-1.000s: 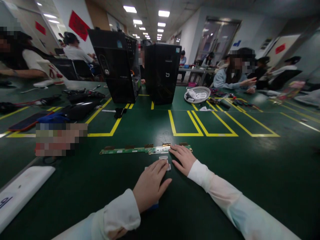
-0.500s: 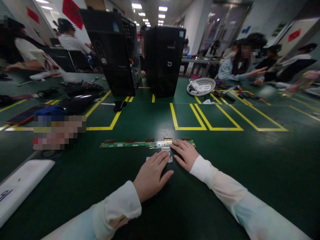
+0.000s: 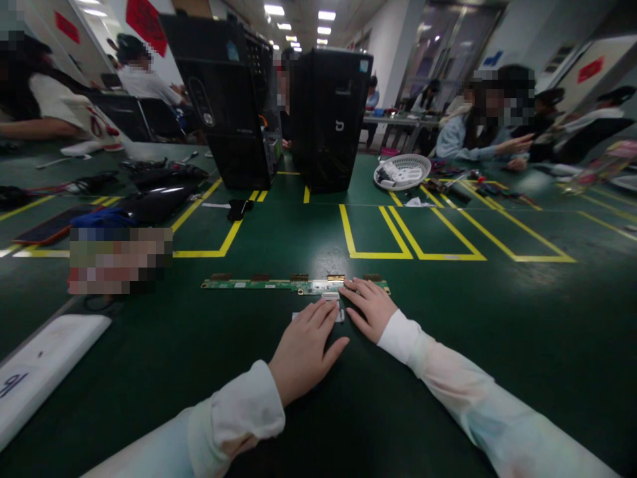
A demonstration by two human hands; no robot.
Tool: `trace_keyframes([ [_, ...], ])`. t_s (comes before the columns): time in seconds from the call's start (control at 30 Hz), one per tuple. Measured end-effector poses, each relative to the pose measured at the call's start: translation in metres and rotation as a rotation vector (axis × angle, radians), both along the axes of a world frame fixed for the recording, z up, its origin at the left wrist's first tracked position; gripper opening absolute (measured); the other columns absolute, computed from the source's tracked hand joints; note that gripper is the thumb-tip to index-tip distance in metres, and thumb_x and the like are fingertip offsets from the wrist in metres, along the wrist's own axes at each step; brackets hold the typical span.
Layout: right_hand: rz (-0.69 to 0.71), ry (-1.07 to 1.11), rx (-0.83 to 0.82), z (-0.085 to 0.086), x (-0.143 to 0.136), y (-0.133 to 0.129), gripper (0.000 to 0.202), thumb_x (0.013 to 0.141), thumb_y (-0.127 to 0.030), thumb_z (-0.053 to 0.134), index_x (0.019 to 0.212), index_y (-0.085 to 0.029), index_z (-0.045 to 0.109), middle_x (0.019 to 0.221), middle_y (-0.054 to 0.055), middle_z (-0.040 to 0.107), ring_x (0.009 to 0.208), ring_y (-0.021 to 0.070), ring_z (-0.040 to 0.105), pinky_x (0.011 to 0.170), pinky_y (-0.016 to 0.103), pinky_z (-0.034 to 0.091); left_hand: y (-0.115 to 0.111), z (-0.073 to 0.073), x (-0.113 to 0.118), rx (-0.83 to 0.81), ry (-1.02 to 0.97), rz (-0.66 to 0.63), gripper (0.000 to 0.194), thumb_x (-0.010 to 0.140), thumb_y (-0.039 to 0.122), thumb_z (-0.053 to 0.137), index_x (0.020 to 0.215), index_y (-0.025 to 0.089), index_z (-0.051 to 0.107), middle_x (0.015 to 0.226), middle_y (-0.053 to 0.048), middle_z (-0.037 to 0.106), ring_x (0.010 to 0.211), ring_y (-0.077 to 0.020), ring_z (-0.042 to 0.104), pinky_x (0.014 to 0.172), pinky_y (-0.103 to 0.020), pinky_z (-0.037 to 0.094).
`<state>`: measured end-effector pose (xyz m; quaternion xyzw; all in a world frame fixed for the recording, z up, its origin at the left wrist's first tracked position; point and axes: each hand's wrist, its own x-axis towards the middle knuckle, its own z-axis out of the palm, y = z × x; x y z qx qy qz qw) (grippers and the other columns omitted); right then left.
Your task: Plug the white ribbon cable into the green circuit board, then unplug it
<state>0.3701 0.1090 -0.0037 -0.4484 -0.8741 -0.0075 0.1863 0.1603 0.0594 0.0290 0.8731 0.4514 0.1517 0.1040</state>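
A long, narrow green circuit board lies across the green table, with several brown flexible tabs along its far edge. My right hand rests palm down at the board's right part, fingers spread and fingertips touching it. Below the board's middle, my left hand lies flat with fingers stretched out and the thumb apart. Its fingertips cover part of a small whitish flat piece, perhaps a ribbon cable, by a white connector at the board's near edge. How the piece joins the board is hidden.
Two black computer towers stand upright beyond the board. A white basket holding small parts is at the back right. Left are a white long casing, a blue bundle and dark cables. Yellow tape marks the table; other people sit around.
The view has shifted very slightly. Both hands and the circuit board keep essentially the same places.
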Motion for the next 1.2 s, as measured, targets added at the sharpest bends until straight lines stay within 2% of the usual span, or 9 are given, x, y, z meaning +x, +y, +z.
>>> trace_keyframes([
  [0.17, -0.004, -0.002, -0.026, 0.001, 0.000, -0.001, 0.047, 0.090, -0.029, 0.047, 0.135, -0.019, 0.055, 0.137, 0.012, 0.053, 0.128, 0.0280, 0.041, 0.107, 0.048, 0.037, 0.002, -0.001, 0.001, -0.001, -0.024, 0.008, 0.056, 0.097, 0.051, 0.035, 0.140, 0.017, 0.046, 0.144, -0.011, 0.051, 0.136, -0.0262, 0.043, 0.111, -0.048, 0.038],
  [0.4, -0.010, 0.000, -0.022, 0.002, 0.000, -0.001, 0.048, 0.089, -0.029, 0.047, 0.135, -0.017, 0.055, 0.136, 0.012, 0.054, 0.127, 0.0288, 0.042, 0.106, 0.048, 0.037, 0.000, 0.000, 0.008, 0.009, 0.000, 0.034, 0.059, 0.096, 0.051, 0.036, 0.138, 0.011, 0.047, 0.143, -0.014, 0.052, 0.136, -0.0287, 0.043, 0.112, -0.050, 0.036],
  [0.63, 0.006, -0.037, 0.002, -0.003, 0.002, 0.003, 0.047, 0.092, -0.031, 0.047, 0.137, -0.019, 0.053, 0.137, 0.013, 0.053, 0.128, 0.0284, 0.042, 0.106, 0.048, 0.037, 0.002, -0.002, 0.005, 0.024, -0.055, 0.015, 0.052, 0.097, 0.047, 0.036, 0.137, 0.016, 0.048, 0.144, -0.011, 0.052, 0.136, -0.0244, 0.043, 0.113, -0.048, 0.036],
  [0.8, 0.021, -0.081, 0.005, -0.004, 0.005, 0.005, 0.048, 0.093, -0.033, 0.047, 0.138, -0.019, 0.052, 0.141, 0.012, 0.050, 0.130, 0.0281, 0.042, 0.107, 0.048, 0.036, 0.010, 0.003, -0.010, 0.048, -0.158, 0.004, 0.045, 0.100, 0.039, 0.032, 0.136, 0.019, 0.048, 0.146, -0.009, 0.049, 0.137, -0.0209, 0.041, 0.115, -0.046, 0.034],
  [0.97, 0.033, -0.093, 0.001, -0.005, 0.006, 0.006, 0.049, 0.094, -0.034, 0.045, 0.140, -0.018, 0.050, 0.143, 0.012, 0.049, 0.131, 0.0286, 0.041, 0.108, 0.048, 0.035, 0.014, 0.015, -0.031, 0.072, -0.147, 0.073, 0.040, 0.099, 0.036, 0.034, 0.127, 0.020, 0.058, 0.135, -0.008, 0.057, 0.128, -0.0213, 0.050, 0.109, -0.045, 0.042],
  [1.1, 0.021, -0.099, -0.015, -0.007, 0.006, 0.008, 0.049, 0.094, -0.034, 0.046, 0.140, -0.018, 0.051, 0.143, 0.012, 0.049, 0.132, 0.0285, 0.041, 0.109, 0.050, 0.035, 0.001, 0.022, -0.055, 0.035, -0.027, 0.152, 0.043, 0.097, 0.041, 0.038, 0.130, 0.021, 0.057, 0.140, -0.009, 0.054, 0.132, -0.0263, 0.047, 0.108, -0.051, 0.043],
  [1.2, 0.019, -0.105, -0.020, -0.008, 0.005, 0.009, 0.050, 0.093, -0.034, 0.047, 0.140, -0.017, 0.051, 0.144, 0.012, 0.049, 0.133, 0.0286, 0.041, 0.109, 0.050, 0.035, -0.018, 0.019, -0.080, -0.027, 0.057, 0.211, 0.047, 0.095, 0.049, 0.040, 0.135, 0.027, 0.054, 0.148, -0.006, 0.047, 0.137, -0.0297, 0.042, 0.107, -0.055, 0.043],
])
